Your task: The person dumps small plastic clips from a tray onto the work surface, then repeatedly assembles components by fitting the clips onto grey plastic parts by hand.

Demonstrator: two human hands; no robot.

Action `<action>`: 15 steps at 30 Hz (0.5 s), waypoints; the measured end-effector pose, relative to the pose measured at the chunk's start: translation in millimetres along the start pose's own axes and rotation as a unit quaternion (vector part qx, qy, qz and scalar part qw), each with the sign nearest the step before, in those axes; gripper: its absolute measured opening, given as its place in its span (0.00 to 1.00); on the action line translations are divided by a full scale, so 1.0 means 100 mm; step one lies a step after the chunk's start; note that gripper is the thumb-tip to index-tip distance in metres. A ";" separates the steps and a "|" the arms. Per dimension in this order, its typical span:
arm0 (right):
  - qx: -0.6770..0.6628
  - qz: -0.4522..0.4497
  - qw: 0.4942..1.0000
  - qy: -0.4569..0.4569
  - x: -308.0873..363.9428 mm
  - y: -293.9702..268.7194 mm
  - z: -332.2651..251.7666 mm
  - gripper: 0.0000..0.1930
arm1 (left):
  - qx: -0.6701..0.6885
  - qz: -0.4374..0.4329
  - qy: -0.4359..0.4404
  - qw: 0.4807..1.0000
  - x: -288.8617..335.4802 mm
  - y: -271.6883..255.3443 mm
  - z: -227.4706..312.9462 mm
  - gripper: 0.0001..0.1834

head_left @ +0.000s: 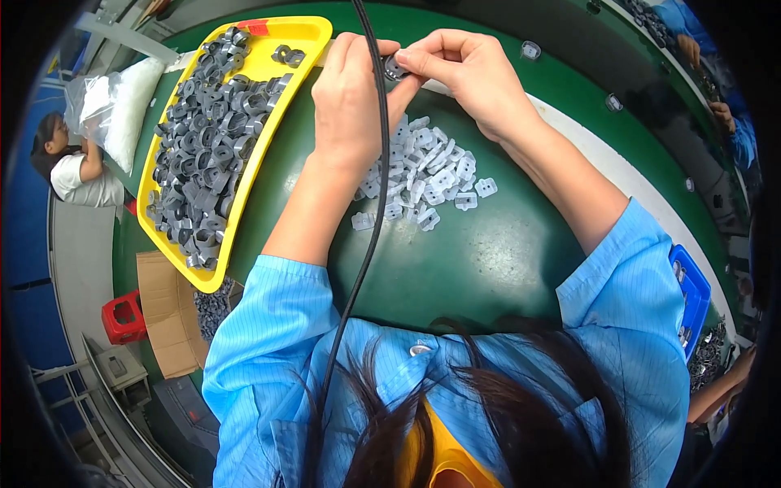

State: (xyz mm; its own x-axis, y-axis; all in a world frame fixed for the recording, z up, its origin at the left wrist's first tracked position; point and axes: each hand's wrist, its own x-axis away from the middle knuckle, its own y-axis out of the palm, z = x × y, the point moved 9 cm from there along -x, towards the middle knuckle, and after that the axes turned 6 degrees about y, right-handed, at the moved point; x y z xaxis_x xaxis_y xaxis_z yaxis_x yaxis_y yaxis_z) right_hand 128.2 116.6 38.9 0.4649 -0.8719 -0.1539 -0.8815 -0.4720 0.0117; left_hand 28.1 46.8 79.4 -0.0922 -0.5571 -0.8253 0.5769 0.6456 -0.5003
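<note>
My left hand point(346, 106) and my right hand point(476, 77) meet at the far side of the green table. Between them is a small dark grey plastic part point(394, 68). The left fingers close round it from one side, while the right thumb and fingertips pinch it from the other. Fingers cover much of the part, so its full shape is hidden. Just below the hands lies a loose pile of small translucent white plastic pieces point(439, 175). To the left, a yellow tray point(281, 134) holds many grey ring-like plastic parts point(207, 154).
A black cable point(381, 163) hangs across the view, in front of my left hand. Beyond the pale rim is a green strip with scattered small parts point(530, 50). A cardboard box point(167, 317) stands lower left, a blue bin point(691, 297) right. Other people work at both sides.
</note>
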 end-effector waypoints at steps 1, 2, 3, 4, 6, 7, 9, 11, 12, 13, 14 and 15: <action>0.006 -0.008 1.000 0.015 0.01 0.00 0.00 0.10 | -0.010 0.000 0.013 1.000 0.00 0.00 0.02 0.18; 0.005 -0.006 1.000 0.019 0.00 -0.03 0.00 0.10 | -0.006 0.004 0.025 1.000 0.01 -0.01 0.05 0.18; 0.033 -0.032 0.998 0.037 -0.02 -0.02 0.03 0.11 | -0.001 0.000 0.022 1.000 0.02 0.00 0.05 0.18; 0.061 -0.059 0.995 0.053 -0.04 0.00 0.05 0.12 | 0.004 -0.003 0.020 1.000 0.01 0.00 0.05 0.18; 0.176 -0.013 0.984 0.032 -0.03 -0.07 0.02 0.15 | 0.008 -0.004 0.014 1.000 0.03 0.02 0.05 0.19; 0.202 0.015 0.979 -0.023 -0.03 -0.09 -0.07 0.16 | 0.011 -0.001 0.009 1.000 0.02 0.02 0.03 0.19; 0.112 -0.026 0.993 0.026 -0.07 -0.09 0.07 0.14 | 0.000 0.003 0.045 0.999 0.00 0.04 0.07 0.20; 0.005 -0.071 0.993 0.090 -0.06 -0.05 0.16 0.12 | -0.002 -0.002 0.072 0.997 0.01 0.04 0.14 0.21; -0.101 -0.115 0.976 0.153 -0.04 0.01 0.23 0.10 | -0.002 -0.002 0.071 0.997 0.00 0.04 0.15 0.21; -0.114 -0.129 0.969 0.176 -0.03 0.00 0.25 0.05 | 0.007 0.011 0.081 0.997 -0.01 0.02 0.19 0.21; -0.115 -0.128 0.969 0.179 -0.04 -0.05 0.26 0.05 | 0.016 0.025 0.090 0.995 0.00 0.01 0.22 0.21; -0.122 -0.171 0.957 0.202 -0.01 -0.02 0.28 0.06 | 0.038 0.022 0.082 0.996 0.01 0.01 0.20 0.21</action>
State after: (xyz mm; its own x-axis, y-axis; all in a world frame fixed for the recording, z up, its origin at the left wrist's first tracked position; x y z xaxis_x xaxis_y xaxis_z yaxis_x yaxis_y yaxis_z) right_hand 127.2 122.4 11.1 0.7603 -0.6168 0.2038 -0.6493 -0.7125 0.2661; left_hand 44.7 36.3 83.9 -0.1933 -0.4323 -0.8807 0.6425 0.6226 -0.4467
